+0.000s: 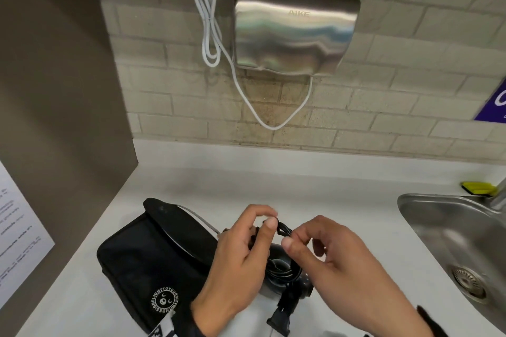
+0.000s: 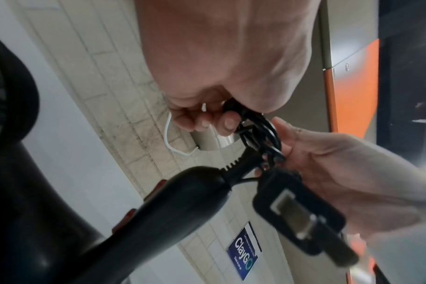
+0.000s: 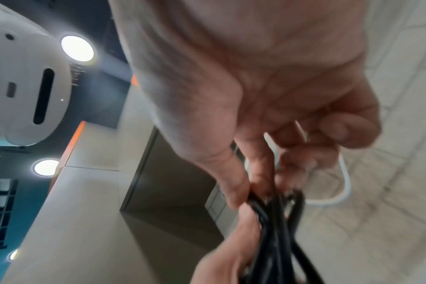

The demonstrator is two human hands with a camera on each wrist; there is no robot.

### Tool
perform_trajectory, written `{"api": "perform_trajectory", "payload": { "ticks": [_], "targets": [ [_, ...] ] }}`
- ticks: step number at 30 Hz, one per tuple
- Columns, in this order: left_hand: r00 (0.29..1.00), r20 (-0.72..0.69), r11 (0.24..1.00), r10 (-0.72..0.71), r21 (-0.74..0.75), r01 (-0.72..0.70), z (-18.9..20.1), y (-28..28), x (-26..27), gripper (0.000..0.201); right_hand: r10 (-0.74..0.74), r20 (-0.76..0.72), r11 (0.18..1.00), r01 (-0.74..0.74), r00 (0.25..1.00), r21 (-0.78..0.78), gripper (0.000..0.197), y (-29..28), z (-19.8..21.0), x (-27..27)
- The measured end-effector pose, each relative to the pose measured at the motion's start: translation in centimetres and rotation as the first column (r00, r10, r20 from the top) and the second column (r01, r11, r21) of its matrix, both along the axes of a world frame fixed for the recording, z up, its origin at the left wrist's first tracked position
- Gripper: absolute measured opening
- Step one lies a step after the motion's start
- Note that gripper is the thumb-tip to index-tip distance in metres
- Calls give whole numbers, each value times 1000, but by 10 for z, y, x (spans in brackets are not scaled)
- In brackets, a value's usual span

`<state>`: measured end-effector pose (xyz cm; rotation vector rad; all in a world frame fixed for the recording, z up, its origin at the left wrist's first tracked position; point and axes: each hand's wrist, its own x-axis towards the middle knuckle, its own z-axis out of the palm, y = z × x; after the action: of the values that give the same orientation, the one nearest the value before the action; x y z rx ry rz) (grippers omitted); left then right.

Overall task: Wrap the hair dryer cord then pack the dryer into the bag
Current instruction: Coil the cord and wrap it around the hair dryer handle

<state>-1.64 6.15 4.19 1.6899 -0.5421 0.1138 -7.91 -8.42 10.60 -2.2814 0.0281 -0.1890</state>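
Observation:
The black hair dryer (image 1: 284, 275) lies on the white counter (image 1: 246, 180), partly under my hands. Its black cord (image 1: 282, 228) is gathered into loops above it. My left hand (image 1: 267, 219) pinches the top of the loops between thumb and forefinger. My right hand (image 1: 294, 236) pinches the same bundle from the right. The plug (image 1: 282, 320) hangs loose below. The black bag (image 1: 153, 260) sits just left of the dryer, flap raised. The left wrist view shows the dryer handle (image 2: 158, 211), cord bundle (image 2: 263, 134) and plug (image 2: 299, 217). In the right wrist view, blurred cord strands (image 3: 280, 221) run from my fingers.
A steel hand dryer (image 1: 295, 27) hangs on the tiled wall, its white cable (image 1: 210, 22) looping down from a socket. A steel sink (image 1: 460, 241) is at the right, a yellow sponge (image 1: 479, 188) behind it. A brown side wall with a paper notice (image 1: 19, 227) stands at the left.

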Motion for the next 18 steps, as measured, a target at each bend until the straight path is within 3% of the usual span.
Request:
{"api": "perform_trajectory", "payload": {
  "ticks": [3, 11, 13, 16, 18],
  "targets": [
    [996, 43, 996, -79, 45, 77, 1, 3, 0, 33, 78, -29, 989, -81, 997, -123, 26, -9, 13, 2],
    [973, -32, 958, -230, 167, 232, 9, 14, 5, 56, 136, 13, 991, -136, 991, 10, 26, -13, 11, 8],
    [965, -44, 951, -258, 167, 261, 10, 14, 5, 50, 192, 66, 976, -183, 979, -121, 25, -12, 10, 10],
    [952, -70, 939, -299, 158, 307, 12, 14, 6, 43, 294, 90, 860, -222, 952, -460, 17, -14, 11, 15],
    [944, -90, 933, -318, 149, 328, 12, 14, 6, 38, 336, 69, 796, -244, 939, -553, 18, -16, 12, 18]
  ]
}}
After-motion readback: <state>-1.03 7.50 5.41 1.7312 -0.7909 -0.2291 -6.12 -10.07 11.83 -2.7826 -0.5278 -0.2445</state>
